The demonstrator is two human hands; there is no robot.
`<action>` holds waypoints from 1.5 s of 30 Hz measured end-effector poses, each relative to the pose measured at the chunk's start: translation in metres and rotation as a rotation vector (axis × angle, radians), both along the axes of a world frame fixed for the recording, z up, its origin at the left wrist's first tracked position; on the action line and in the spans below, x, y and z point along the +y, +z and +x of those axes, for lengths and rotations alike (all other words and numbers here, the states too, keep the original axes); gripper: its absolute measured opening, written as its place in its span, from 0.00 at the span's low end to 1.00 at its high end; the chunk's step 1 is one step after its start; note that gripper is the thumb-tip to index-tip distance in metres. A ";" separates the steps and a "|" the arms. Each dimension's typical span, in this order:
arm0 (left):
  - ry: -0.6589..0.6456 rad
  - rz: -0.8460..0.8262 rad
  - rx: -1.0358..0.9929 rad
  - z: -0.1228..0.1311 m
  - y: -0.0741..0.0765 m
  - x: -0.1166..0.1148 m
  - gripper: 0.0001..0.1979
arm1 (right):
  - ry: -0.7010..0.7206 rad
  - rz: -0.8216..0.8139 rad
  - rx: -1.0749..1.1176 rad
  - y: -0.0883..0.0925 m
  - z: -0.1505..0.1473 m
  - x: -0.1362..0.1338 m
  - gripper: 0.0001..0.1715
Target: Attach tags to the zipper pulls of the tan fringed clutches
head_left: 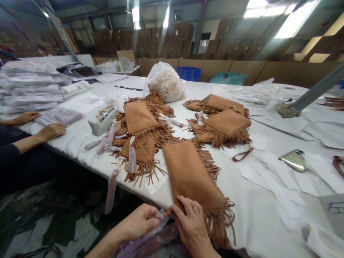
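A brown fringed pouch [190,172] lies at the table's front edge, its fringe hanging down the right side. My right hand [190,222] holds its near left corner, fingertips on top and thumb beside a small brown strap end [169,212]. Just left of it, my left hand [141,221] is closed in a pinch on a clear plastic sleeve [162,219], which hangs over the edge towards my lap. What the sleeve contains is partly hidden. More fringed pouches [141,118] with plastic-wrapped straps [132,156] are piled to the left; another stack [227,123] lies behind on the right.
A tape dispenser [103,121] stands beside the left pile. Another person's hands [52,131] rest by bagged goods [29,86]. A stuffed plastic bag [166,82] sits behind. On the right are a loose wrist strap [242,154], a phone [294,160] and a metal post [317,89].
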State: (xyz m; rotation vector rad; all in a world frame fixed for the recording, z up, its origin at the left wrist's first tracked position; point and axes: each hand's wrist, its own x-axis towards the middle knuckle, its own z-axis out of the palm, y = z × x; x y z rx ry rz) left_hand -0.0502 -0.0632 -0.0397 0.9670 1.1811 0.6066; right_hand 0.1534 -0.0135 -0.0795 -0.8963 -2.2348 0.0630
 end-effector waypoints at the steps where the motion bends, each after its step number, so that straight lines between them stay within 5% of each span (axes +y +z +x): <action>1: -0.006 0.005 0.010 0.001 0.000 0.001 0.09 | 0.000 -0.039 -0.011 0.002 0.000 0.000 0.12; 7: 0.057 0.011 -0.007 0.015 -0.003 0.005 0.22 | 0.100 -0.145 -0.109 0.021 0.006 0.001 0.12; 12: 0.161 0.048 0.076 0.026 -0.009 0.009 0.15 | 0.164 -0.148 -0.087 0.020 0.009 0.005 0.13; 19: 0.122 0.304 0.439 0.039 0.000 0.006 0.08 | 0.214 -0.165 0.032 0.013 0.012 0.007 0.14; 27: 0.419 0.041 -0.047 0.044 -0.005 0.015 0.10 | 0.220 -0.228 0.107 0.014 0.013 0.010 0.13; 33: 0.113 0.321 0.325 0.043 0.004 0.016 0.06 | 0.233 -0.243 0.089 0.018 0.015 0.010 0.11; 40: 0.525 -0.090 -0.239 0.059 -0.016 0.004 0.20 | 0.217 -0.284 0.035 0.024 0.016 0.011 0.13; 45: 0.491 -0.144 -0.278 0.057 -0.007 -0.006 0.26 | 0.250 -0.292 0.045 0.022 0.017 0.012 0.12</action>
